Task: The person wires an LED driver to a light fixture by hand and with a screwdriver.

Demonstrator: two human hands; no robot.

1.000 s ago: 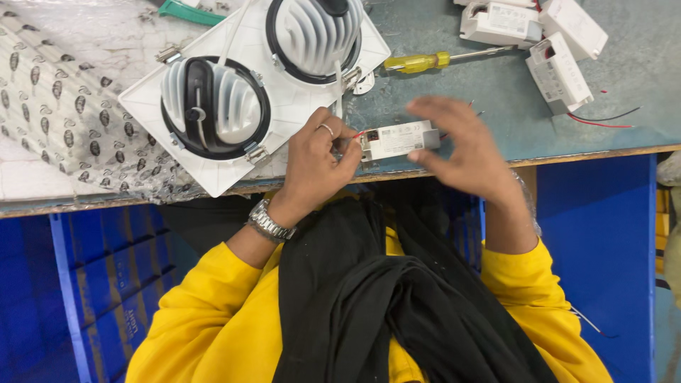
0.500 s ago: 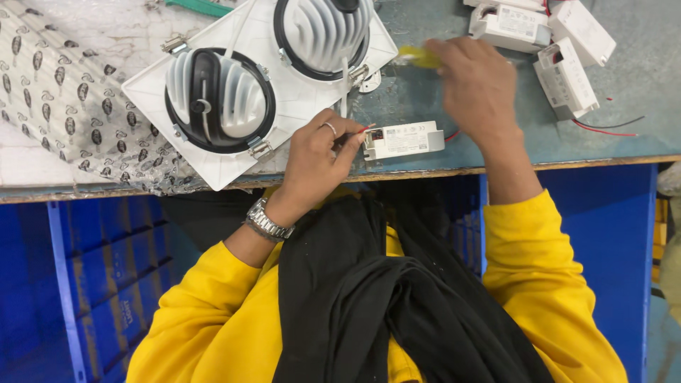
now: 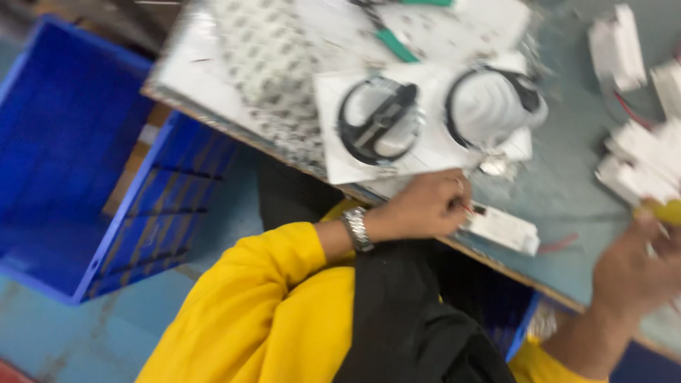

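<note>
Your left hand [image 3: 425, 206] lies on the near edge of the tabletop [image 3: 567, 191], fingers curled and pressing down on the end of a small white oblong box [image 3: 500, 228] — a hold that looks meant to pin the box flat so it cannot slide. The box runs out toward four o'clock from your knuckles, close to the tabletop's edge. Your right hand [image 3: 631, 273], at three o'clock from the box and well apart from it, is closed around a yellow-handled tool [image 3: 663, 211]; only the handle's top shows above your fingers, and motion blur hides the shaft.

At twelve o'clock from your left hand sits a white double lamp fitting [image 3: 433, 120] with two round black-rimmed openings, lying face up — within easy reach but untouched. At two o'clock, more white boxes [image 3: 638, 167] are heaped together. A blue crate [image 3: 78, 177] stands on the floor at nine o'clock, below the tabletop.
</note>
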